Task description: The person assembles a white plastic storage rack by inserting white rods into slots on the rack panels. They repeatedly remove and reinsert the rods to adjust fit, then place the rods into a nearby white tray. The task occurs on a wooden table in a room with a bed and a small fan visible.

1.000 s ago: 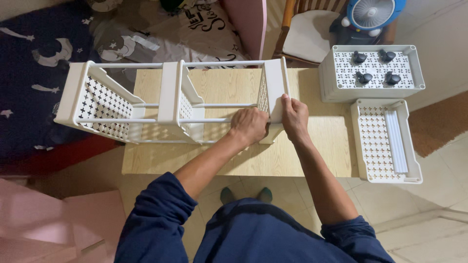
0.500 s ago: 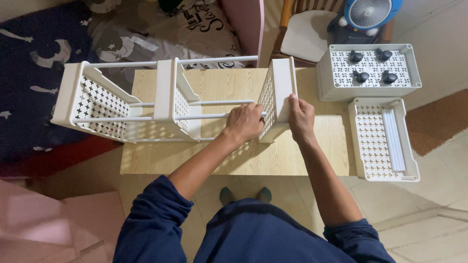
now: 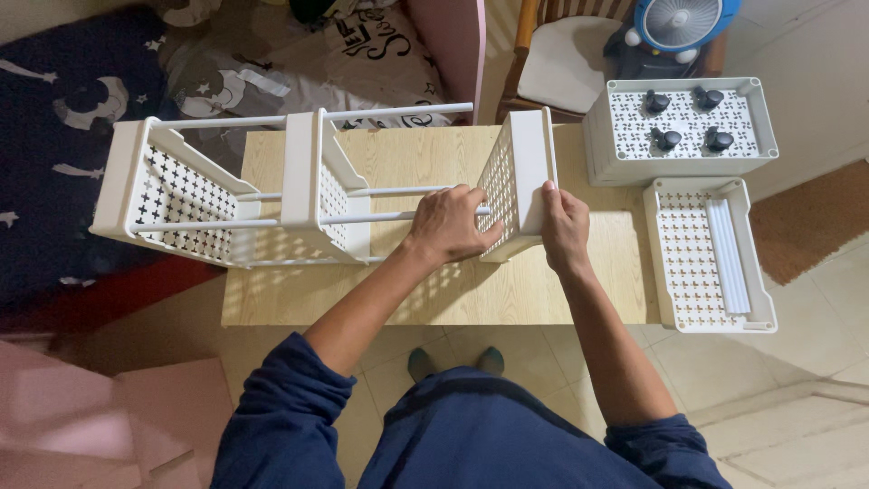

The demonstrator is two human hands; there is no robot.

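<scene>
A white plastic rack of perforated baskets joined by thin white rods [image 3: 380,191] lies on its side across a light wooden table [image 3: 425,290]. Two baskets [image 3: 226,195] sit at the left. A third basket [image 3: 520,181] stands at the right end of the rods. My left hand [image 3: 448,225] grips the rods just left of that basket. My right hand [image 3: 563,226] presses on the basket's outer face, fingers up along its edge.
A white basket [image 3: 679,163] holding several black caster wheels [image 3: 681,116] stands right of the table. Another perforated basket [image 3: 711,258] with white rods [image 3: 727,256] in it lies below it. A blue fan [image 3: 674,23] and a wooden chair [image 3: 561,68] stand behind.
The right-hand basket has tipped up from lying lower on the table and now stands more upright on the rods. Both hands rose with it.
</scene>
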